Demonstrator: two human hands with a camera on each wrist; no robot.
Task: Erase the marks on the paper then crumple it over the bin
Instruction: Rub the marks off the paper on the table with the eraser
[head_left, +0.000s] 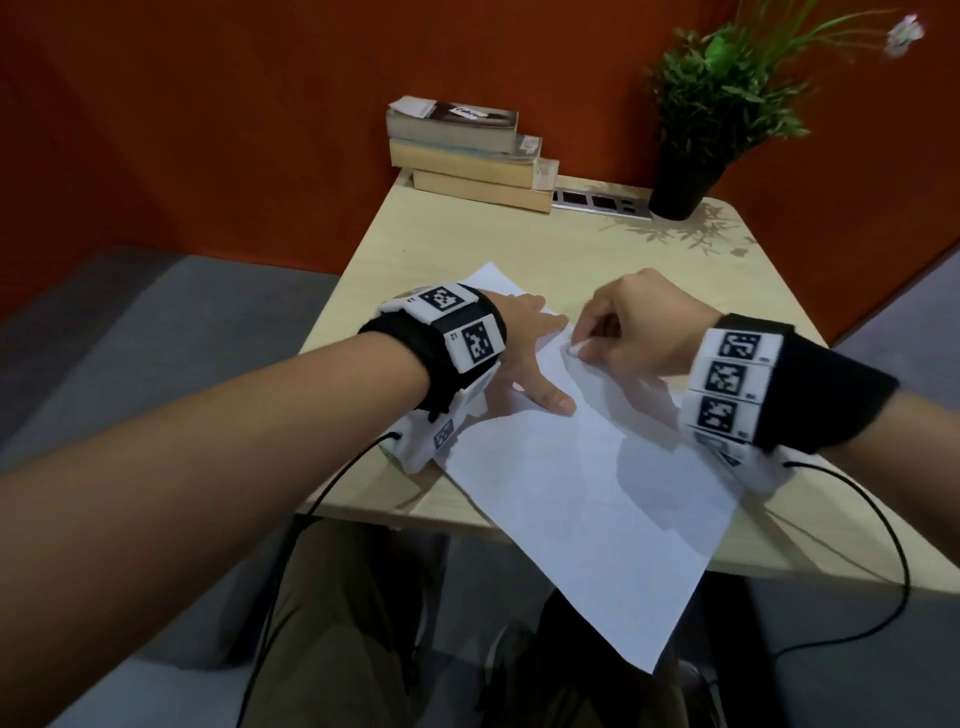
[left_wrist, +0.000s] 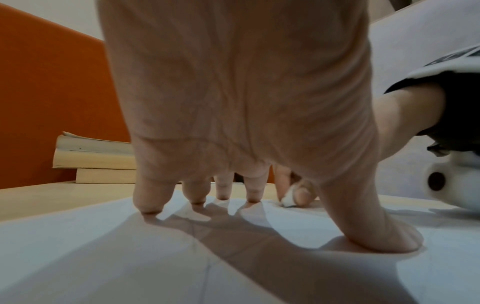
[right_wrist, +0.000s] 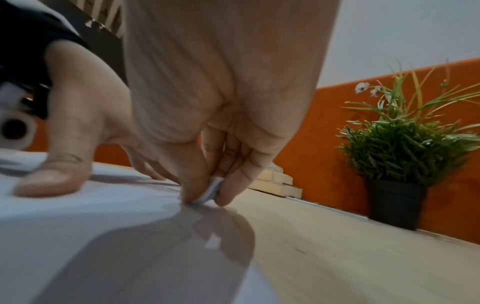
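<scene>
A white sheet of paper (head_left: 582, 478) lies askew on the wooden table (head_left: 426, 249), its near corner hanging over the front edge. My left hand (head_left: 524, 353) lies on the paper's left part with fingers spread, fingertips (left_wrist: 150, 205) and thumb pressing the paper (left_wrist: 103, 257) down. My right hand (head_left: 634, 327) pinches a small white eraser (head_left: 574, 349) between thumb and fingers, its end touching the sheet near its far right edge. In the right wrist view the eraser (right_wrist: 211, 190) meets the paper (right_wrist: 91, 226) right by the sheet's edge. Faint pencil lines show on the sheet. No bin is in view.
Three stacked books (head_left: 467, 150) sit at the table's far edge against the orange wall. A power strip (head_left: 602, 201) and a potted plant (head_left: 696, 130) in a black pot stand at the far right. Cables trail from both wrist cameras over the table's front edge.
</scene>
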